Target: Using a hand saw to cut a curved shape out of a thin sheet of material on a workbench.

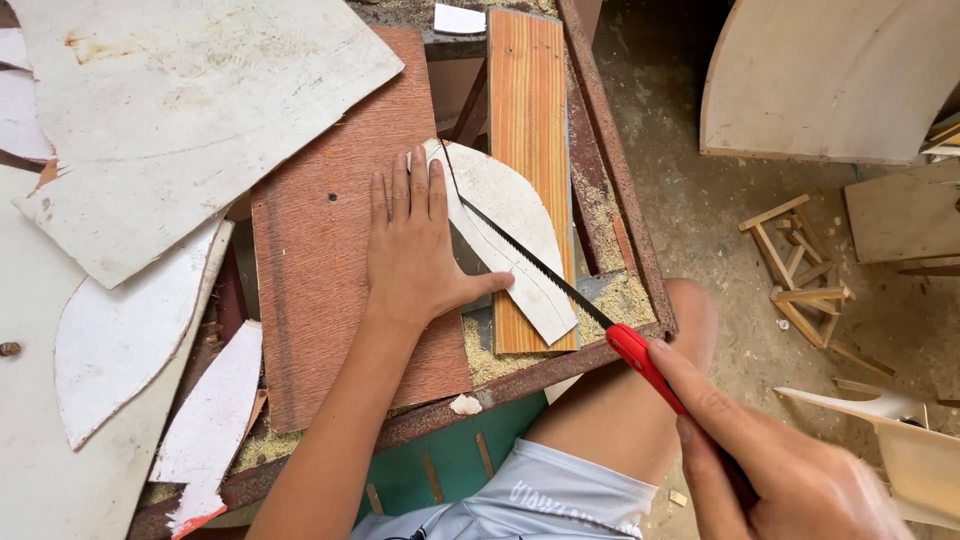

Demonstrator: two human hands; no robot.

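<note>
— Left hand (412, 255) lies flat with the fingers straight and together, and the thumb spread to the right. It presses down the white curved panel (510, 235), holding nothing, only pushing. Where exactly is the panel?

— It rests across the reddish board (330, 270) and the orange striped plank (530, 130), near the right edge of the worktop (600, 355), and it bridges the gap between the two. A dark curved line is drawn along it.

— And the right hand (790, 470)?

— It is closed around the red handle of the hand saw (560, 280), with the index finger stretched along the handle. The thin blade runs diagonally over the panel, and its tip is near the fingertips of the left hand.

— How to cut well here, in your opinion?

— I think the strokes should be long and light, and the blade should follow the drawn line. The thumb is close to the teeth, so I would keep it a little away. Firm pressure beside the cut should stop the thin panel from shaking.

— What is around?

— More white offcuts (120, 340) lie at the left, sawdust (600, 300) covers the rusty frame, and small wooden pieces (800, 265) stand on the floor.
</note>
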